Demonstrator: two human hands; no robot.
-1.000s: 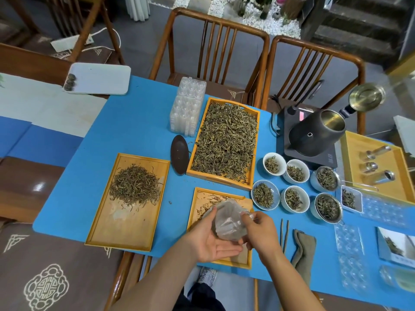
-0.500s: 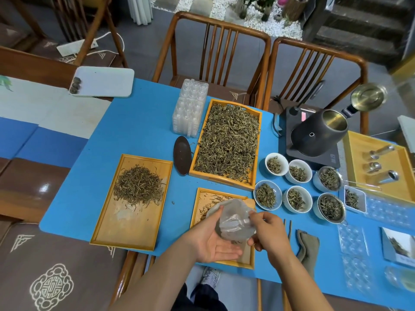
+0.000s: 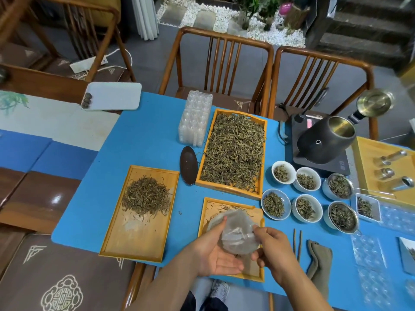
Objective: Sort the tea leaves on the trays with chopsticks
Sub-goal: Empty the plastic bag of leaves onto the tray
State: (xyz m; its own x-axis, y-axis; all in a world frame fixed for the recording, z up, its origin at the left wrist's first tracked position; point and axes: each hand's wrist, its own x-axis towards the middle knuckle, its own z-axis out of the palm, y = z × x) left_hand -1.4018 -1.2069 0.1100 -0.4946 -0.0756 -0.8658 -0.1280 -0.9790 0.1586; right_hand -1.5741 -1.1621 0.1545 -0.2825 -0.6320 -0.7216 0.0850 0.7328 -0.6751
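My left hand (image 3: 214, 257) lies palm up over the small wooden tray (image 3: 210, 204), its fingers straight, carrying a crumpled translucent plastic piece (image 3: 238, 234), with the thumb against its left edge. My right hand (image 3: 277, 250) pinches the plastic's right side with curled fingers. A few tea leaves (image 3: 226, 207) lie at the far end of this tray. The left tray (image 3: 134, 241) carries a loose pile of tea leaves (image 3: 146, 198). A large tray (image 3: 226, 188) further back is full of tea leaves (image 3: 234, 151). Two chopsticks (image 3: 297, 243) lie untouched on the blue mat to the right of my right hand.
Several small bowls of tea (image 3: 305, 207) and a dark kettle (image 3: 325, 140) stand at the right. A grey cloth (image 3: 320, 263) lies beside the chopsticks. Clear plastic moulds (image 3: 195, 120) and a dark scoop (image 3: 188, 164) sit left of the large tray. Chairs stand behind the table.
Both hands stay above the small tray and keep working the plastic piece; my right hand has shifted its pinch slightly lower on it. Trays and chopsticks have not moved.
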